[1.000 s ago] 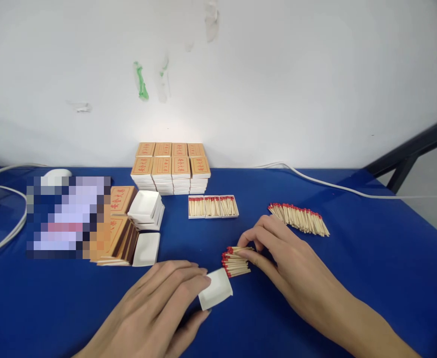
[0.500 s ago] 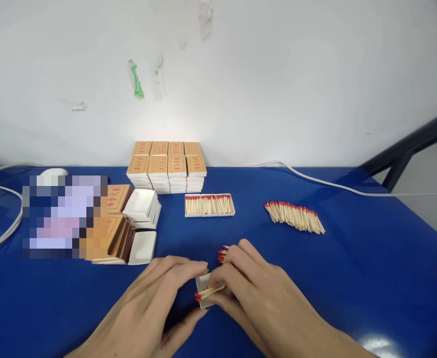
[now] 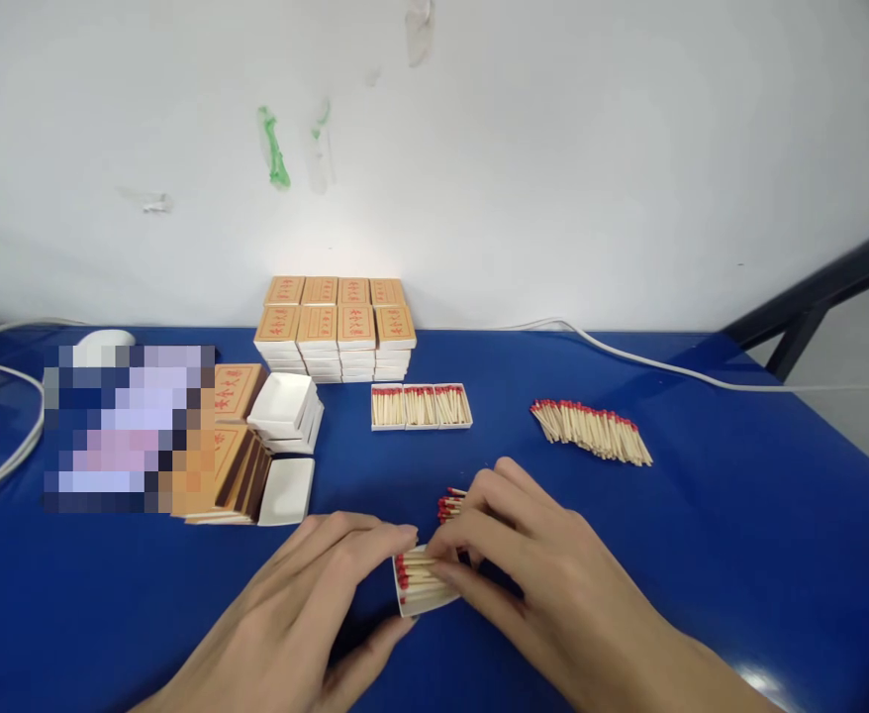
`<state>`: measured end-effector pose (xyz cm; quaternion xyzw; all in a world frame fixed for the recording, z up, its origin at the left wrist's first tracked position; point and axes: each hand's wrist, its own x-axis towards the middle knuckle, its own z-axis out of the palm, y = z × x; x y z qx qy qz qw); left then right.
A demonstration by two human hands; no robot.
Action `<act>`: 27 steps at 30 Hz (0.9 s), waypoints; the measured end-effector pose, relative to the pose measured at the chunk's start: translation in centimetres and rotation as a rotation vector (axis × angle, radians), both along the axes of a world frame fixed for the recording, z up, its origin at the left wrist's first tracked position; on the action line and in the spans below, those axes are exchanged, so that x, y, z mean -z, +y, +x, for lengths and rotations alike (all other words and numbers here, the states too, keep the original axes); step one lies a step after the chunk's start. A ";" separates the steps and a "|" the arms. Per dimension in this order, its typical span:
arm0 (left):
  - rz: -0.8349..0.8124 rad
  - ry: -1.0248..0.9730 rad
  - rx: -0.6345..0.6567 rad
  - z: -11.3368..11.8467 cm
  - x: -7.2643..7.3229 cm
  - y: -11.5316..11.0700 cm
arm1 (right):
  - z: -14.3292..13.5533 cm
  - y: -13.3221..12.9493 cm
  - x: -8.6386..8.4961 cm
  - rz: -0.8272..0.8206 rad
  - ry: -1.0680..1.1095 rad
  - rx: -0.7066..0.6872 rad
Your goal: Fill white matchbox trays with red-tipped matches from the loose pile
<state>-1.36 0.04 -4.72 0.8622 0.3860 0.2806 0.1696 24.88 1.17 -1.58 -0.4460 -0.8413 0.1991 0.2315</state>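
Observation:
A white matchbox tray (image 3: 409,609) lies between my hands with several red-headed matches (image 3: 414,574) spread across it. My left hand (image 3: 293,599) steadies the tray, forefinger at its far left corner and thumb at the near one. Over the tray's right end, my right hand (image 3: 531,560) has its thumb and forefinger closed on the matches' plain ends and hides that part. Just beyond its fingers, a small bunch of matches (image 3: 449,507) is partly covered.
Three filled trays (image 3: 421,406) stand in a row ahead. A match pile (image 3: 590,431) lies to the right. Stacked matchboxes (image 3: 335,332) stand against the wall. Empty trays (image 3: 286,490) and flat orange sleeves (image 3: 238,391) are at left, beside a pixelated area. A white cable (image 3: 642,368) runs behind.
The matches in my right hand have gone from a slanted bundle above the tray to lying spread inside it. My left hand keeps its hold. The view has shifted slightly.

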 end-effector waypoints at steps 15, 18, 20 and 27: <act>0.055 0.028 -0.026 -0.3 -0.7 0.4 | 2.7 0.7 0.1 -0.253 -0.118 0.247; 0.054 0.026 -0.021 -0.4 -0.5 0.2 | 2.5 0.9 0.3 -0.268 -0.092 0.243; 0.046 0.029 -0.024 -0.5 -0.4 0.1 | 2.4 1.0 0.5 -0.270 -0.079 0.248; -0.002 0.032 -0.017 -0.8 -0.5 -0.1 | 2.5 1.3 0.6 -0.241 -0.066 0.260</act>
